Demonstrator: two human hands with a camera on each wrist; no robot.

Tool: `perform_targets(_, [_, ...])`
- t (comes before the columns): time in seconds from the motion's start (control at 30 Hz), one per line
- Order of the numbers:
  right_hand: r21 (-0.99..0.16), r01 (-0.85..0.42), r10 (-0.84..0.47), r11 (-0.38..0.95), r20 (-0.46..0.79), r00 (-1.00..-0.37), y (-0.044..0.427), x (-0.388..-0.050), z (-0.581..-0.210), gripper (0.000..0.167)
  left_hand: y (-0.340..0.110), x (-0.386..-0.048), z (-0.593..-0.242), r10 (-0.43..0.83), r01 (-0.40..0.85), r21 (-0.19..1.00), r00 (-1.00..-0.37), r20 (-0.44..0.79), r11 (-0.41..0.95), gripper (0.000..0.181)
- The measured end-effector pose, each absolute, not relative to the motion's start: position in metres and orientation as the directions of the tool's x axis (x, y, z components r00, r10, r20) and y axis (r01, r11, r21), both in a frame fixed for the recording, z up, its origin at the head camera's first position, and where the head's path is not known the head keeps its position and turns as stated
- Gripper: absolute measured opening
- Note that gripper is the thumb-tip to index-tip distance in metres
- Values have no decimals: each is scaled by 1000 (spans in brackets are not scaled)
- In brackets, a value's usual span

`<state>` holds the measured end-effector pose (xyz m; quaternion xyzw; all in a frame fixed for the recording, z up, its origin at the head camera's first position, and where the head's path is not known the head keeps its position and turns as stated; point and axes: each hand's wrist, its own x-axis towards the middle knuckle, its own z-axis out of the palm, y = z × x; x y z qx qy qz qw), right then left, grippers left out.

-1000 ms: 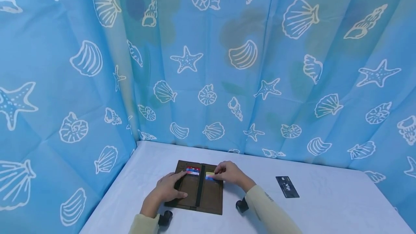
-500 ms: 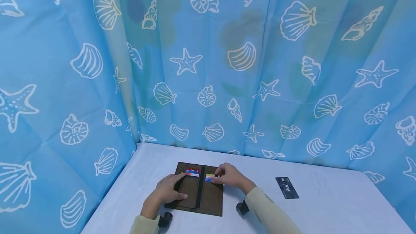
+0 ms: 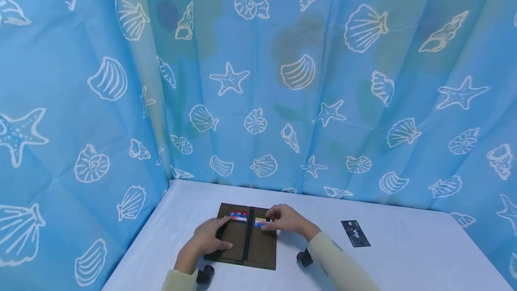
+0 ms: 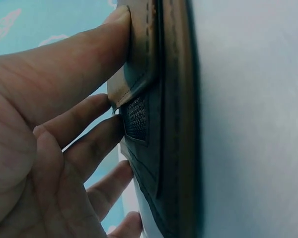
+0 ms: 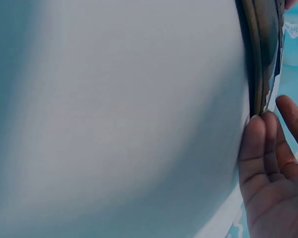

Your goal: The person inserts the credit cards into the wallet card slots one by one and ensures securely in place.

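A brown wallet [image 3: 261,255] lies unfolded on the white table, a dark strap [image 3: 248,237] along its middle. Red and blue cards [image 3: 239,217] stick up from its left pocket. My left hand [image 3: 207,237] rests on the left half, fingers spread; in the left wrist view the thumb presses the leather beside a small mesh window [image 4: 135,118]. At the right pocket, my right hand [image 3: 290,221] has curled fingers and thumb at a yellow-and-blue bank card [image 3: 260,223]. The right wrist view shows fingertips against the wallet's edge [image 5: 258,59]; the card's lower part is hidden.
A black VIP card [image 3: 355,233] lies flat to the right of the right hand. Blue curtains [image 3: 258,80] with shell patterns stand behind and to the left of the white table [image 3: 404,255]. Black wrist devices [image 3: 206,274] sit below both hands.
My right thumb has shifted slightly down and right over the card in the right pocket. The left hand stays on the wallet. The whole head view has drifted a little.
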<state>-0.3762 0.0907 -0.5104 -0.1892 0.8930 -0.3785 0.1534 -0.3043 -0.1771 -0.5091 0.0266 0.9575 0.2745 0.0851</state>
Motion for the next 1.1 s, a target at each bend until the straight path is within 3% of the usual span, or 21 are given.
perform_targets(0.4, [-715,-221,-417,663,-108,-903,124,-368,-496,54,-183,-302,-510,94,8,542,-987,-131,840,77])
perform_targets(0.8, [-718,-118,-271,686,-101,-957,196,-368,-499,52,-182,-306,-517,101,11,541,-986,-136,841,77])
perform_targets(1.1, [-664,-59,-157,745,-88,-984,249,-359,-503,59,-178,-305,-512,118,31,537,-985,-128,843,78])
